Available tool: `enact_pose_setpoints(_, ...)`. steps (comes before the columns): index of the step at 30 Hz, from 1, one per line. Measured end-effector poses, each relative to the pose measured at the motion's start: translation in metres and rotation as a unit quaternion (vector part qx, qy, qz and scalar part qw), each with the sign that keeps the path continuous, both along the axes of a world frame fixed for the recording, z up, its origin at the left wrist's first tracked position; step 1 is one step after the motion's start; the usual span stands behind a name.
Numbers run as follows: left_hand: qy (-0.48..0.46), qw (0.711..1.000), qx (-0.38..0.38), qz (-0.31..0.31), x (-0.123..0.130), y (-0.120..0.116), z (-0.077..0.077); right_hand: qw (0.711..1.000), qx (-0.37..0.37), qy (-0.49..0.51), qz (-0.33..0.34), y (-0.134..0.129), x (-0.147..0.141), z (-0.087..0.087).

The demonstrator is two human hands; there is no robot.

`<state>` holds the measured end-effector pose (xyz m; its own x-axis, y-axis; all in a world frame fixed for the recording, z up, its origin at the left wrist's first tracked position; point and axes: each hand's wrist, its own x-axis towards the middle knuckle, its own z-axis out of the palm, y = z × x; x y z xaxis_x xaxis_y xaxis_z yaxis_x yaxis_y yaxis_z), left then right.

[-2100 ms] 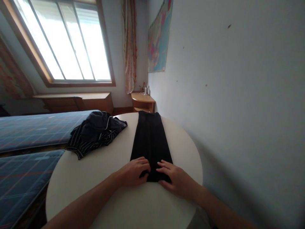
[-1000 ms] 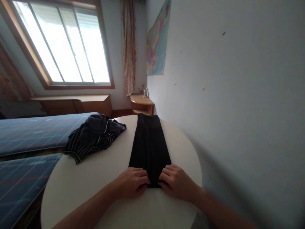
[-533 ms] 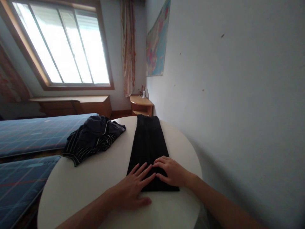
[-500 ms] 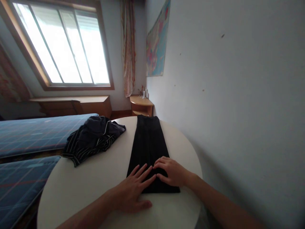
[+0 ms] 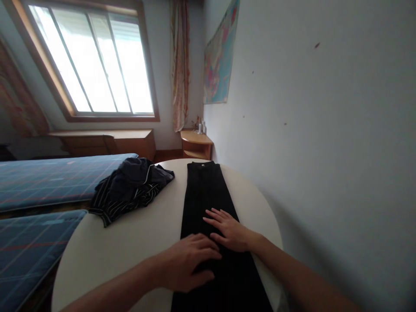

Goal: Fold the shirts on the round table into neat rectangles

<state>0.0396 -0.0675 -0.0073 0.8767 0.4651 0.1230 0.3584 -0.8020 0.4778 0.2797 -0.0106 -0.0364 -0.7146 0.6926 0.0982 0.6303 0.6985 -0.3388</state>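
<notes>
A pair of black trousers (image 5: 208, 190) lies long and narrow across the white round table (image 5: 139, 255). Its waistband, with a small pale label, is at the far end, and the near end runs out of the bottom of the view. My left hand (image 5: 185, 262) is over the near left part of the cloth, fingers loosely bent and thumb apart, gripping nothing; whether it touches the fabric I cannot tell. Farther up, my right hand (image 5: 230, 232) rests on the trousers with its fingers spread. Left of them sits a crumpled dark garment (image 5: 130, 186) with white stripes.
Two blue plaid mattresses (image 5: 58, 177) lie left of the table. A white wall (image 5: 325, 164) runs close along the right. Behind are a wooden corner shelf (image 5: 196, 138) with small bottles, a long low wooden desk (image 5: 130, 135) and a window (image 5: 97, 65).
The trousers now reach much farther towards me, past the lower edge of the view, and the waistband label shows. My left hand has curled its fingers; my right hand has flattened and spread.
</notes>
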Motion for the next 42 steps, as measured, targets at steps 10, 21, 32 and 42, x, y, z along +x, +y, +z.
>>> enact_pose_setpoints(10,0.123,0.958,0.109,0.235,0.001,0.057,-0.032,0.997,0.008,0.082,0.001,0.042,0.005,-0.003)
enact_pose_setpoints(21,0.086,0.947,0.122,0.284,0.001,0.095,-0.058,0.996,0.045,-0.065,0.046,0.155,-0.061,-0.013)
enact_pose_setpoints(32,0.096,0.957,0.035,0.270,-0.003,0.085,-0.053,0.985,-0.030,-0.132,-0.111,0.253,-0.116,-0.005)
enact_pose_setpoints(42,0.130,0.960,-0.025,0.247,-0.003,0.096,-0.052,0.972,-0.044,-0.119,-0.199,0.318,-0.136,-0.019)
